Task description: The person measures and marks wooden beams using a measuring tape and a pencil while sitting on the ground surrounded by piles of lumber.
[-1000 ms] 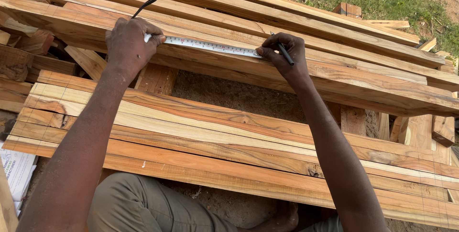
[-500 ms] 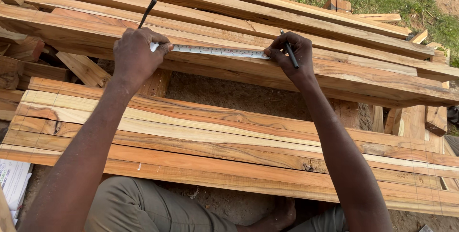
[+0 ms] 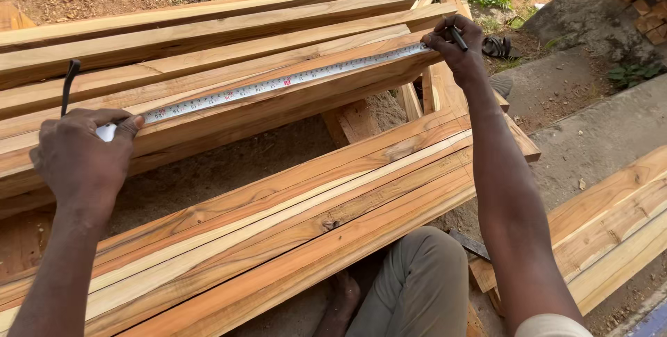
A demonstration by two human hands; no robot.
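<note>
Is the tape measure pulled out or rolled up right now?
Pulled out. The tape measure lies flat along a plank, its case under the left hand, its far end by the right hand.

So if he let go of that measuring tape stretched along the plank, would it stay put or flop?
The measuring tape looks like a thin blade, so it would probably bend and slide. The left hand pins its case end and the right hand its far end, so it lies flat on the plank.

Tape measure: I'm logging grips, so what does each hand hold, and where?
The left hand grips the tape measure at its case end; the right hand holds a pencil and pins the tape's far end.
</note>
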